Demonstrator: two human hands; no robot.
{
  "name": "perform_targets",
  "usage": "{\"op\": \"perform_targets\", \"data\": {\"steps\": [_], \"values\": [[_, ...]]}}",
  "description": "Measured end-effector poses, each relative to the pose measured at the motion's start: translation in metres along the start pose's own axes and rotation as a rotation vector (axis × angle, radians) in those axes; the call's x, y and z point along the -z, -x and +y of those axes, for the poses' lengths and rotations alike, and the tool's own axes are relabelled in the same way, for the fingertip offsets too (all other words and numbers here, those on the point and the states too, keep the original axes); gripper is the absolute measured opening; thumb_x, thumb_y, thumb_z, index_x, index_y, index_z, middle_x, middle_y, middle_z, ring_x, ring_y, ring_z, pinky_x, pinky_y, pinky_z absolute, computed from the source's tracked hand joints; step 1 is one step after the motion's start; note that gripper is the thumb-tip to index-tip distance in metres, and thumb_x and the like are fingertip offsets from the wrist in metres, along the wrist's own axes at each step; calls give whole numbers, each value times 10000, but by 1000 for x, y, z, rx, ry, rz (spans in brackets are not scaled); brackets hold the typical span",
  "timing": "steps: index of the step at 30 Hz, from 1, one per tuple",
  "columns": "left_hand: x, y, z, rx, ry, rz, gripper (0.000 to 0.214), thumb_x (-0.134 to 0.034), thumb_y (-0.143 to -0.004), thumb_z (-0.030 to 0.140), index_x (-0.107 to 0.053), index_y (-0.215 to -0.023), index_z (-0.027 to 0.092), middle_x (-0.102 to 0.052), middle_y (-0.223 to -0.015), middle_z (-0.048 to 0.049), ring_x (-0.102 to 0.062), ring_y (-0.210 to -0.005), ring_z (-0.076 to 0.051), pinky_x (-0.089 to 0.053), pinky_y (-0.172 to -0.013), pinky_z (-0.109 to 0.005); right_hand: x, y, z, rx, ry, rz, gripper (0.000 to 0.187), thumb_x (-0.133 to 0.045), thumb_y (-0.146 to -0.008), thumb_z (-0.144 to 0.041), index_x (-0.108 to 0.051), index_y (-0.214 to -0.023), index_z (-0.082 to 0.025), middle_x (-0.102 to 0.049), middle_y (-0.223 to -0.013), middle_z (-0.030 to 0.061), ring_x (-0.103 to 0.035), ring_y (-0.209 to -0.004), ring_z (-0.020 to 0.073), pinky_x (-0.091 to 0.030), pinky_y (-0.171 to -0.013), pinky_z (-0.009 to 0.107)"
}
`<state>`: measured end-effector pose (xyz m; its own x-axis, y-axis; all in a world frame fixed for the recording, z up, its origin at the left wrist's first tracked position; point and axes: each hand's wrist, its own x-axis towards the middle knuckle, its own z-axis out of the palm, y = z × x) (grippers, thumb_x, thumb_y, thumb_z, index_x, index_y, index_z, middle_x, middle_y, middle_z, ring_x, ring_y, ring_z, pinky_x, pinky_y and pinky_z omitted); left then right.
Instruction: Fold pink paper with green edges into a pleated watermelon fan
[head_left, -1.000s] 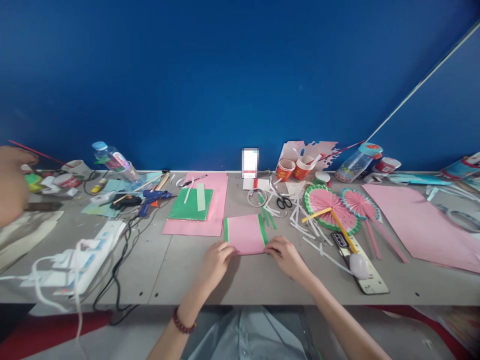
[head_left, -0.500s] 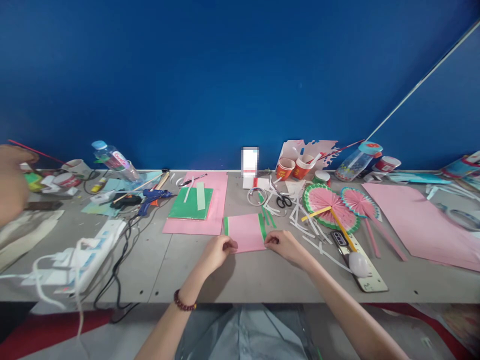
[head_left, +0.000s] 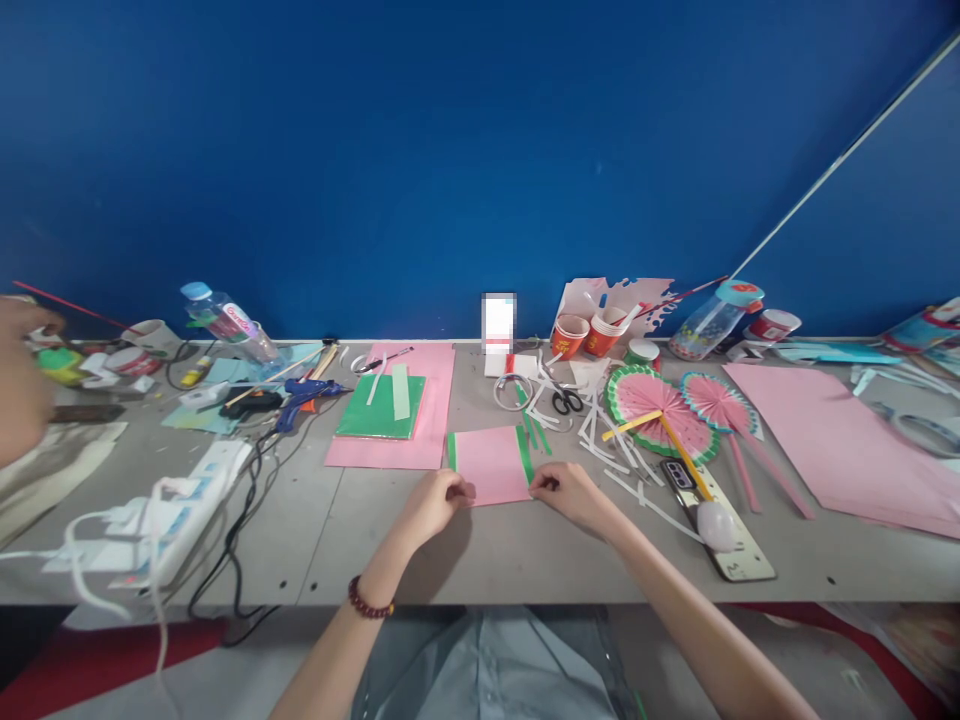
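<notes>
Here, left hand (head_left: 435, 503) and right hand (head_left: 566, 492) pinch the near corners of a green-edged pink sheet (head_left: 491, 465), mid-desk (head_left: 375, 540). Near the back edge, one red cup (head_left: 604, 341) holds a white stick (head_left: 632, 315); right of it, a tilted clear jar (head_left: 709, 325) holds coloured specks, possibly beads.

- A craft workroom is indicated, with a long grey table (head_left: 540, 560) set against a blue partition (head_left: 480, 150).
- Green-edged pink paper (head_left: 491, 465) is handled at the near side, centre.
- Pleated paper fans (head_left: 637, 394), coloured like watermelon slices, are laid at right beside pink sheets (head_left: 832, 440).
- Scissors (head_left: 568, 402) and white paper strips (head_left: 641, 493) are strewn right of centre.
- A blue glue gun (head_left: 305, 393) and a crowded power strip (head_left: 214, 482) are seen at left.
</notes>
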<state>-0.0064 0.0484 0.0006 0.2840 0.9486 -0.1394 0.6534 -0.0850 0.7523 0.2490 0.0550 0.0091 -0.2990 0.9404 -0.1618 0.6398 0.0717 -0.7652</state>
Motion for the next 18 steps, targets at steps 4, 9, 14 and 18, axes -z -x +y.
{"op": "perform_targets", "data": {"steps": [4, 9, 14, 18], "values": [[-1, 0, -1, -10, 33, -11, 33, -619, -697, 160, -648, -709, 172, -669, -725, -25, -594, -690, -163, -444, -670, -276, -3, 1, 3, 41, -1, 22, 119, -564, -680, -163, -680, -651, -167, -628, -628, 13, -548, -621, 141, -373, -586, 227], [-1, 0, 0, 28, 113, -13, 69, -616, -696, 183, -615, -764, 172, -644, -677, 0, -573, -608, -139, -432, -605, -252, -3, 1, 2, 41, 7, 21, 117, -569, -680, -158, -681, -649, -172, -633, -621, 11, -553, -614, 141, -385, -582, 227], [1, -1, 2, 54, 99, -43, 72, -619, -683, 167, -600, -752, 171, -626, -647, 13, -562, -597, -131, -413, -588, -239, -3, 0, 2, 37, 4, 26, 112, -570, -677, -159, -677, -643, -171, -631, -619, 10, -554, -616, 140, -383, -584, 224], [1, -1, 3, 41, 76, -43, 66, -604, -683, 143, -589, -742, 169, -620, -649, 11, -555, -603, -131, -404, -592, -238, -4, 0, 3, 34, 0, 21, 116, -563, -676, -156, -675, -650, -167, -631, -624, 12, -554, -618, 139, -379, -584, 221]]}}
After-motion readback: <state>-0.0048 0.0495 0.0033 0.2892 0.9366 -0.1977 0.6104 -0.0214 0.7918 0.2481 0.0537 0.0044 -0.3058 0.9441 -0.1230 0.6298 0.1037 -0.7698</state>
